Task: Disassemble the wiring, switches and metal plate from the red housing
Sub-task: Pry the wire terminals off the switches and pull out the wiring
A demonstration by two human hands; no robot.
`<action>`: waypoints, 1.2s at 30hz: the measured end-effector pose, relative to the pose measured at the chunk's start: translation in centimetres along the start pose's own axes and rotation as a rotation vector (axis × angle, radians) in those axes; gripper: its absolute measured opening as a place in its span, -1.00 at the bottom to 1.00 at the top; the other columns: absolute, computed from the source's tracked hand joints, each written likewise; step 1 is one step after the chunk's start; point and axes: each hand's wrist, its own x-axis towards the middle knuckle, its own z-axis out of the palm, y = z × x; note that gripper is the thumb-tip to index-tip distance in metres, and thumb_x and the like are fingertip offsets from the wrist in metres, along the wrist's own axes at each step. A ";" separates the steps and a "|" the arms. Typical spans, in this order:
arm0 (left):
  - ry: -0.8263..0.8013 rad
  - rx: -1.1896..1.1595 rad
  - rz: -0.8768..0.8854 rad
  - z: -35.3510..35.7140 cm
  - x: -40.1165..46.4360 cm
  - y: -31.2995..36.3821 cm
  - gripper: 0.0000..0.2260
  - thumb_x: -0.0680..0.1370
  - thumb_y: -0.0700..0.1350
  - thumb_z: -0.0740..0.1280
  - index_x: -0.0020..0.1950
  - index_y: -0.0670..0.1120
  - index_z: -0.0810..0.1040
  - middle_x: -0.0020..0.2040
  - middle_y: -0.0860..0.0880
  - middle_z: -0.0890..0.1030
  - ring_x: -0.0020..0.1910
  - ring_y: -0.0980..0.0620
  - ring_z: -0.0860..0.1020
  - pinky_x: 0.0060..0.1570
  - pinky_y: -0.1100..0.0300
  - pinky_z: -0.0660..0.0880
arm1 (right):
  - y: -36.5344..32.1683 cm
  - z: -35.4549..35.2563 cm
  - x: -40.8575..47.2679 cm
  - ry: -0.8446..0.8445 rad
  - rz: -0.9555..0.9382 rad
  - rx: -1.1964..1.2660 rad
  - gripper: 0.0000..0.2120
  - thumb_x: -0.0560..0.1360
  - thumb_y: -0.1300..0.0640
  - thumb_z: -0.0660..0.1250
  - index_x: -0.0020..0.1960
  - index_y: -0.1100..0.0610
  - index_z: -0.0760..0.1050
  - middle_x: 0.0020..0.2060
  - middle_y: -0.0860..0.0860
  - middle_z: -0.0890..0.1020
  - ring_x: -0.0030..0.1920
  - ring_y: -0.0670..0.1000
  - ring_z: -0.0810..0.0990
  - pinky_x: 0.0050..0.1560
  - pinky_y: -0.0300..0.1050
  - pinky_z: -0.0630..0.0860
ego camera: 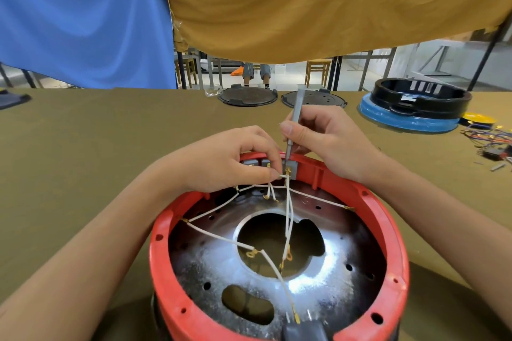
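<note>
An olive-brown cloth-covered table (83, 146) carries the red housing (393, 218) at its near edge. Along the far edge lie two dark round lids (247, 96) (314, 98) side by side, and to the right a black ring-shaped base (421, 97) stacked on a blue one (407, 120). A tangle of coloured wires (487, 138) lies at the far right, a yellow disc (478, 119) just behind it

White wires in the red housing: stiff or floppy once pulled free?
Probably floppy: the white wires sag and curve between terminals across the metal plate. Likely light, since the left hand lifts one with a fingertip pinch. Their gold ring lugs may snag on the plate's holes.
</note>
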 end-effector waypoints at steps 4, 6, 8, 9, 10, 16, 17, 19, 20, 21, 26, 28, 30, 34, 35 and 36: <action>0.011 0.008 0.000 0.1 0.1 0.0 -0.93 0.54 -0.01 0.44 -0.09 0.19 0.65 0.15 0.18 0.51 0.17 0.24 0.52 0.34 0.11 0.38 | 0.0 -0.1 0.0 0.001 -0.033 -0.071 -0.86 0.59 0.18 0.33 -0.10 0.23 0.56 -0.30 0.05 0.55 -0.27 -0.07 0.55 -0.21 -0.13 0.56; 0.007 0.009 -0.001 0.0 0.1 0.0 -0.93 0.54 0.00 0.43 -0.10 0.20 0.65 0.17 0.18 0.51 0.17 0.25 0.51 0.34 0.12 0.38 | 0.0 -0.1 -0.1 0.027 -0.038 -0.049 -0.85 0.59 0.16 0.32 -0.10 0.21 0.55 -0.30 0.05 0.53 -0.27 -0.09 0.55 -0.25 -0.20 0.56; 0.000 0.014 -0.001 0.0 0.0 0.0 -0.93 0.54 0.01 0.43 -0.10 0.21 0.64 0.19 0.17 0.51 0.18 0.25 0.51 0.34 0.12 0.37 | 0.0 -0.1 -0.2 0.036 -0.036 -0.029 -0.86 0.60 0.15 0.31 -0.10 0.18 0.55 -0.30 0.06 0.51 -0.28 -0.12 0.54 -0.24 -0.28 0.55; 0.001 0.014 0.001 0.1 0.0 -0.1 -0.93 0.54 0.01 0.43 -0.09 0.20 0.65 0.19 0.17 0.51 0.18 0.25 0.51 0.35 0.11 0.37 | 0.0 -0.1 -0.2 0.031 -0.037 -0.035 -0.87 0.60 0.15 0.31 -0.10 0.17 0.55 -0.29 0.07 0.51 -0.27 -0.12 0.54 -0.24 -0.29 0.55; 0.004 0.013 0.001 0.1 0.0 -0.1 -0.93 0.54 0.01 0.43 -0.09 0.20 0.65 0.19 0.16 0.51 0.19 0.24 0.51 0.35 0.10 0.37 | 0.1 -0.1 -0.1 0.027 -0.039 -0.040 -0.87 0.59 0.15 0.31 -0.10 0.16 0.55 -0.29 0.08 0.51 -0.27 -0.13 0.54 -0.24 -0.29 0.55; -0.002 0.016 0.003 0.0 0.1 -0.2 -0.92 0.55 0.01 0.43 -0.09 0.22 0.64 0.18 0.18 0.50 0.20 0.23 0.51 0.37 0.01 0.37 | 0.1 -0.1 -0.2 0.012 -0.038 -0.023 -0.87 0.57 0.11 0.32 -0.10 0.15 0.56 -0.28 0.07 0.54 -0.26 -0.11 0.57 -0.21 -0.26 0.55; -0.003 0.014 0.005 0.0 0.1 -0.2 -0.92 0.55 0.02 0.43 -0.09 0.22 0.64 0.17 0.18 0.50 0.20 0.23 0.51 0.37 0.00 0.37 | 0.0 -0.1 -0.2 0.006 -0.036 -0.027 -0.86 0.57 0.10 0.32 -0.10 0.15 0.56 -0.28 0.07 0.54 -0.26 -0.11 0.57 -0.20 -0.26 0.55; -0.004 0.011 0.009 0.0 0.1 -0.2 -0.93 0.54 0.02 0.42 -0.08 0.22 0.64 0.17 0.18 0.50 0.20 0.22 0.51 0.37 -0.01 0.37 | 0.0 -0.1 -0.1 -0.007 -0.031 -0.027 -0.86 0.57 0.11 0.32 -0.11 0.15 0.56 -0.29 0.05 0.54 -0.27 -0.12 0.56 -0.20 -0.26 0.55; -0.002 0.011 0.010 0.1 0.1 -0.2 -0.93 0.54 0.02 0.43 -0.08 0.22 0.64 0.17 0.18 0.50 0.20 0.21 0.51 0.37 -0.01 0.37 | 0.0 -0.1 0.0 -0.012 -0.021 -0.014 -0.86 0.57 0.12 0.32 -0.11 0.16 0.56 -0.30 0.04 0.53 -0.28 -0.14 0.56 -0.20 -0.27 0.54; -0.001 0.011 0.010 0.1 0.1 -0.2 -0.93 0.54 0.02 0.43 -0.08 0.22 0.64 0.17 0.18 0.50 0.20 0.22 0.51 0.37 0.00 0.37 | 0.1 0.0 0.0 -0.014 -0.006 0.005 -0.86 0.57 0.13 0.32 -0.11 0.18 0.56 -0.31 0.03 0.53 -0.28 -0.14 0.55 -0.21 -0.28 0.54; -0.002 0.008 0.007 0.0 0.1 -0.2 -0.94 0.55 0.00 0.43 -0.08 0.18 0.65 0.19 0.17 0.51 0.21 0.25 0.50 0.37 0.10 0.35 | 0.3 -0.1 0.4 -0.031 0.144 0.082 -0.79 0.60 0.10 0.31 -0.12 0.23 0.55 -0.33 0.05 0.47 -0.30 -0.02 0.45 -0.20 -0.17 0.45; -0.002 0.006 0.007 0.0 0.1 -0.1 -0.92 0.55 -0.03 0.43 -0.09 0.18 0.65 0.19 0.16 0.51 0.21 0.24 0.50 0.38 0.11 0.34 | 0.3 -0.1 0.5 -0.038 0.189 0.084 -0.78 0.60 0.07 0.31 -0.17 0.15 0.55 -0.36 0.00 0.49 -0.31 -0.03 0.44 -0.21 -0.19 0.41; -0.008 0.003 0.010 0.0 0.1 -0.1 -0.91 0.55 -0.04 0.44 -0.09 0.17 0.65 0.18 0.14 0.51 0.21 0.23 0.50 0.38 0.11 0.34 | 0.4 -0.1 0.6 -0.049 0.225 0.089 -0.77 0.60 0.04 0.31 -0.18 0.13 0.55 -0.38 -0.04 0.50 -0.33 -0.06 0.44 -0.22 -0.22 0.40; -0.023 0.003 0.006 -0.1 0.1 0.0 -0.93 0.55 -0.03 0.43 -0.08 0.17 0.65 0.18 0.14 0.51 0.21 0.22 0.50 0.36 0.14 0.34 | 0.6 -0.1 0.7 -0.089 0.293 0.192 -0.77 0.57 0.01 0.33 -0.18 0.13 0.56 -0.41 -0.06 0.53 -0.38 -0.10 0.44 -0.22 -0.23 0.40; -0.024 0.002 0.006 0.0 0.1 0.0 -0.93 0.55 -0.03 0.43 -0.08 0.17 0.65 0.18 0.14 0.51 0.21 0.22 0.50 0.36 0.14 0.34 | 0.7 -0.1 0.6 -0.083 0.285 0.192 -0.77 0.57 0.02 0.33 -0.19 0.12 0.56 -0.41 -0.06 0.53 -0.37 -0.10 0.44 -0.22 -0.23 0.40; -0.023 0.002 0.006 0.0 0.1 0.0 -0.93 0.55 -0.03 0.43 -0.08 0.17 0.65 0.19 0.14 0.51 0.21 0.22 0.50 0.36 0.15 0.34 | 0.7 -0.1 0.5 -0.065 0.265 0.175 -0.77 0.58 0.03 0.32 -0.18 0.13 0.56 -0.40 -0.06 0.53 -0.36 -0.10 0.45 -0.21 -0.23 0.41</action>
